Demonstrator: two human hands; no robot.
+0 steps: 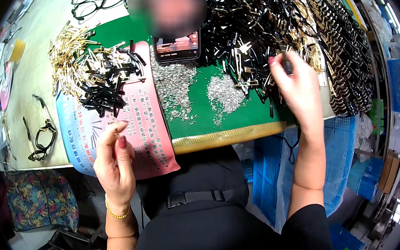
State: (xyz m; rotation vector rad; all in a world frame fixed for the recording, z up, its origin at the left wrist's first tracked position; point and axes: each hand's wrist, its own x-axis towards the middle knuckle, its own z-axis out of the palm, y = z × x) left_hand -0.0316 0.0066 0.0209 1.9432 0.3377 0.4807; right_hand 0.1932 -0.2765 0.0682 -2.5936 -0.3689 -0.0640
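1. The left hand is held above the pink sheet, its thumb and fingers curled close together; whether a small part is pinched there cannot be told.

2. The right hand is stretched to the edge of the dark heap; its thumb and fingertips are narrowly spaced at dark parts, but no firm grip can be made out.

3. A smaller batch of black parts and gold parts is laid at the left, partly over the sheet. It may have been dealt with already, though finished and unfinished parts cannot be told apart.

4. Two spreads of silver bits, the left bits and the right bits, are left loose on the green mat, beside and below the phone.

5. Far more is gathered in the dark heap than at the left, so much of the work is judged to be undone.

6. No exact share can be given, since the heap is cut off by the picture's edge.
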